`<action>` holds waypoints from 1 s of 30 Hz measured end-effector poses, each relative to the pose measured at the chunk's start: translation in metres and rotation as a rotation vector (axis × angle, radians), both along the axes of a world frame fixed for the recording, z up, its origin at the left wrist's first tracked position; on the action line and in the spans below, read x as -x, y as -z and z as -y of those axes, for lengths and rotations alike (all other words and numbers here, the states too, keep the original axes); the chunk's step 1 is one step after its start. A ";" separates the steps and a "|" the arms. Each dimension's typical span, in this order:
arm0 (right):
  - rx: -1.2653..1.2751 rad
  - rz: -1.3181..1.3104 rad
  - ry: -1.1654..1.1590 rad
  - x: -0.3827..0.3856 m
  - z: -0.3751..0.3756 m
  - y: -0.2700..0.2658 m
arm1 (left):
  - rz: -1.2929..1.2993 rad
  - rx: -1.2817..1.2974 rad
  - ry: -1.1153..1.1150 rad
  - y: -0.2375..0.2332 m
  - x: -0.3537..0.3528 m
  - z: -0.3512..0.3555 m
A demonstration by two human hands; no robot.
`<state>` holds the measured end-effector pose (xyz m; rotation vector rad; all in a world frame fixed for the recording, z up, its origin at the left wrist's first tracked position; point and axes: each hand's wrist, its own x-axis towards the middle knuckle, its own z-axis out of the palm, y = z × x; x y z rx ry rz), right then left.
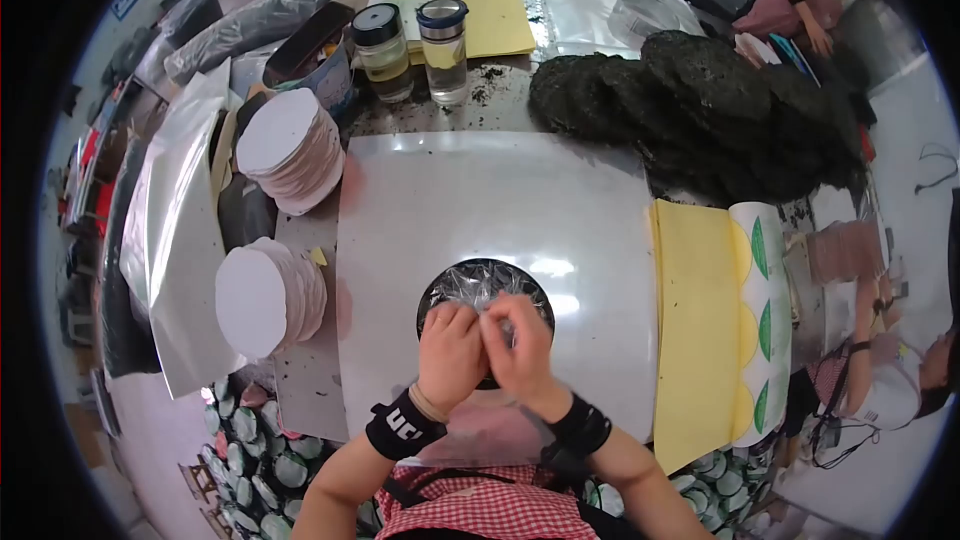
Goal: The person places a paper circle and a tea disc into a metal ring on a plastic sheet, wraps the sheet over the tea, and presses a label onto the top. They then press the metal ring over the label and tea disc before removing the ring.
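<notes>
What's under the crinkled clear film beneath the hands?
A round dark disc shows through the clear film, lying on the white sheet. The left hand and right hand cover its near half, so that part and anything beneath the disc are hidden.

round dark cake in clear plastic film (485, 285): film crinkled, glossy | large white sheet (500, 200): smooth, faint sheen | yellow paper sheet (700, 320): matt | stacked white paper discs (290, 145): matt | pile of dark pressed cakes (700, 100): rough, crumbly | clear jar (443, 55): glossy
</notes>
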<state>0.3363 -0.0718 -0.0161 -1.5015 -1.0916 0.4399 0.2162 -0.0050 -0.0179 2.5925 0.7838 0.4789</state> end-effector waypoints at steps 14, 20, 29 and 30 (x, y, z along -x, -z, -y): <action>0.358 0.590 -0.187 -0.022 0.016 0.029 | -0.174 -0.034 0.193 -0.016 0.001 0.000; 0.237 0.556 -0.081 -0.016 0.026 -0.002 | -0.202 -0.115 0.207 -0.006 -0.003 0.001; 0.111 0.590 0.361 -0.130 0.124 0.003 | -0.330 -0.154 0.225 -0.010 -0.007 0.003; 0.083 0.713 0.581 -0.162 0.177 0.012 | -0.321 -0.153 0.245 -0.010 -0.006 0.001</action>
